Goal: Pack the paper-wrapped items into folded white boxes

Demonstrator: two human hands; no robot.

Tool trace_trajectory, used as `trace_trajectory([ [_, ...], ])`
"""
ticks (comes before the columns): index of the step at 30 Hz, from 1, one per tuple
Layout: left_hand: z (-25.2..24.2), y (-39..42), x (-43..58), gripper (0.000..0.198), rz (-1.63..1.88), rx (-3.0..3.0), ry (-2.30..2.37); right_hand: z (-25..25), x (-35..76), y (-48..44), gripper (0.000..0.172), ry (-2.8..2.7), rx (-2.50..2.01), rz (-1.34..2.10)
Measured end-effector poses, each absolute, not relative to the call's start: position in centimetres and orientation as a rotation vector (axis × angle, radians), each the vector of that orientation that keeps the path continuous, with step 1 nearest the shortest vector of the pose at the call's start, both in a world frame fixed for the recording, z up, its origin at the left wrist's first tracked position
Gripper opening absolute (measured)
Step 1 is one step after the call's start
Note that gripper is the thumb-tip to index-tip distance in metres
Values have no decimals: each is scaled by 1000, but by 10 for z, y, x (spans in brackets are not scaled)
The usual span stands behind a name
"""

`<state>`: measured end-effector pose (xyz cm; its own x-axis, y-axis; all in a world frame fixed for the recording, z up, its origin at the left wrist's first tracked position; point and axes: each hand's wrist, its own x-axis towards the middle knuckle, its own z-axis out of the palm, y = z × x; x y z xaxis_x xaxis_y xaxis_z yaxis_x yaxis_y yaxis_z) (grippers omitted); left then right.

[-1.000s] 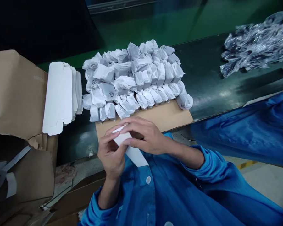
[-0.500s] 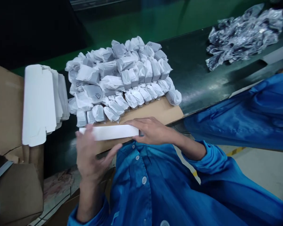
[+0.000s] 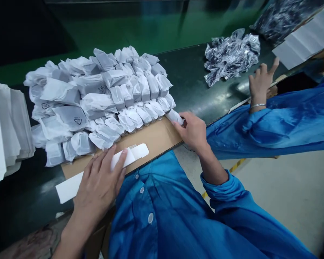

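My left hand (image 3: 98,183) is closed over a long white carton (image 3: 136,154), whose end flap sticks out to the right over the cardboard sheet (image 3: 153,136). Another white end of it shows left of my wrist. At the right end of the sheet, my right hand (image 3: 193,131) grips a small wrapped packet (image 3: 175,117) between thumb and fingers. Many similar packets in thin white wrapping (image 3: 113,97) lie in rows behind both hands, some printed with a recycling mark. What is inside the wrapping is hidden.
A stack of flat white cartons (image 3: 9,126) stands at the left. Crumpled clear plastic bags (image 3: 232,55) lie on the dark worktop (image 3: 189,72). At the right a co-worker's hand (image 3: 260,84) reaches over the bench near white sheets (image 3: 305,37).
My right hand has left the white carton and moved right to a wrapped packet. My left hand now holds the carton. The view has shifted right, bringing in a co-worker's hand.
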<state>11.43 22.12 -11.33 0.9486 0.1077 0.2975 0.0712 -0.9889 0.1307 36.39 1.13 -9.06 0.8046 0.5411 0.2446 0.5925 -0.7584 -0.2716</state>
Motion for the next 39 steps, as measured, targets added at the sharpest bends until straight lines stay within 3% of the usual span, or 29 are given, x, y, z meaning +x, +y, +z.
trace_trajectory([
  [4, -112, 213, 117, 65, 448, 2975, 132, -100, 335, 4, 22, -1198, -2468, -274],
  [11, -107, 208, 129, 54, 489, 3035, -1, -101, 349, 3, 20, -1065, -2108, -38],
  [16, -105, 204, 131, 53, 403, 2983, 93, -96, 317, 2, 43, -1511, -2176, -137],
  [18, -106, 203, 129, 54, 417, 2953, 95, -98, 306, 1, 42, -1645, -2241, -66],
  [22, -104, 202, 126, 54, 370, 2951, 39, -103, 318, 4, 44, -1455, -2136, -19],
  [28, -99, 202, 127, 47, 441, 2949, 0, -106, 356, 3, 29, -1133, -2430, -325],
  [33, -99, 203, 127, 46, 503, 2946, -32, -95, 349, -12, 39, -1601, -2271, 6],
  [39, -103, 205, 125, 38, 567, 2931, -63, -88, 312, 19, 37, -1712, -1970, 177],
])
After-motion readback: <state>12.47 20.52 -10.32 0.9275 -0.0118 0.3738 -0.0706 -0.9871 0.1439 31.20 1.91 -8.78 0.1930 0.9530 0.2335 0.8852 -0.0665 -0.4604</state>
